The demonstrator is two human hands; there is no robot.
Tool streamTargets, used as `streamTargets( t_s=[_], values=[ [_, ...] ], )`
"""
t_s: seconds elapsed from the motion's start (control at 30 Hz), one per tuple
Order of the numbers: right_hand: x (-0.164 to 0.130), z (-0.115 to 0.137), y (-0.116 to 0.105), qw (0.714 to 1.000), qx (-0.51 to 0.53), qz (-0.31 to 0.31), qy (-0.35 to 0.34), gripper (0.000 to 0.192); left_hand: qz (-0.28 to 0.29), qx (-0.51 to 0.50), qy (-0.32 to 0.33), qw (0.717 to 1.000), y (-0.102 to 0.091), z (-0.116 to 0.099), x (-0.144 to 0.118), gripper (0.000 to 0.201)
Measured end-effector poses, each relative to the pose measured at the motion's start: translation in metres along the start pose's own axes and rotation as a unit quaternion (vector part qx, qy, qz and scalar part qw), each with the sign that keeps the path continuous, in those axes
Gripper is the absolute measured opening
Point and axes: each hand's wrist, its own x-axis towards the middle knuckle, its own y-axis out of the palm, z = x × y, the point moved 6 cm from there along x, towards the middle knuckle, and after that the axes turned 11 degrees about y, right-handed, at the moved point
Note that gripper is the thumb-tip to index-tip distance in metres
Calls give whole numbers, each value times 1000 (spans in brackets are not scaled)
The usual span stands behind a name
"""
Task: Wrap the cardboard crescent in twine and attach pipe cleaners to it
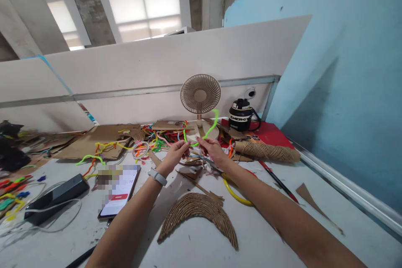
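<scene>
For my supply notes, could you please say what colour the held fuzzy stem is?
The fuzzy stem is bright green, best seen in the head view.

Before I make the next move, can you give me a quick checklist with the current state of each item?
1. Bright green strand held at both ends of its bend: ok, left hand and right hand each pinch it.
2. Brown ribbed arc clear of both hands: ok, it lies on the table between the forearms.
3. Fan upright: ok, behind the hands.
4. Area around the hands uncluttered: not ok, colored strands and cardboard scraps crowd it.
5. Phone untouched by the left forearm: cannot tell.
</scene>
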Motion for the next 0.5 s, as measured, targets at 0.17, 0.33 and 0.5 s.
streamTargets(
  t_s=[0.17, 0.33, 0.5],
  values=[
    [-20, 33, -2, 980, -113, -46, -157, 33, -9, -142, -112, 983, -3, 6, 0, 39],
    [-21, 38, 3, 979, -170, -36, -107, 50, -5, -97, -123, 988, -5, 6, -2, 42],
    [-12, 34, -10, 993, -50, -108, 2, 63, -62, 45, 58, 995, -10, -25, 0, 43]
  ],
)
